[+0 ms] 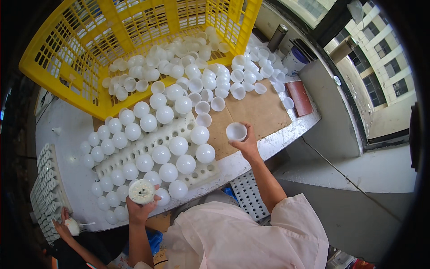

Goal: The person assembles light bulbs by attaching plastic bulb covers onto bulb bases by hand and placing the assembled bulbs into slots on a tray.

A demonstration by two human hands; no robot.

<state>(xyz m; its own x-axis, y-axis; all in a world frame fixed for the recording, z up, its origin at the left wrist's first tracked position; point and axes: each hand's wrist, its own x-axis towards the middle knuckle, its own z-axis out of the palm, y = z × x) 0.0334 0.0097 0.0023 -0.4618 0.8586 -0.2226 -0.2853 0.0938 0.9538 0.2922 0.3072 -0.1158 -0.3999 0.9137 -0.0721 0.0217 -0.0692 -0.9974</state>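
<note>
My left hand (139, 212) grips an open LED bulb base (141, 192), its round white board with small yellowish dots facing up. In my right hand (248, 144) is a white plastic bulb cover (236, 132), pinched by the rim with its hollow side showing. Beside my left hand, rows of bulbs with round white covers (168, 172) stand in a white perforated rack (150, 150). Many loose cup-shaped covers (218, 104) lie beyond my right hand, spreading out of a tipped yellow plastic crate (104, 105).
Brown cardboard (255, 112) covers part of the white table (251, 157). A dark red block (299, 98), a white bucket (294, 62) and a dark flask (277, 38) are at the right. At lower left, another person's hand (63, 229) holds a white bulb near another filled rack (45, 188).
</note>
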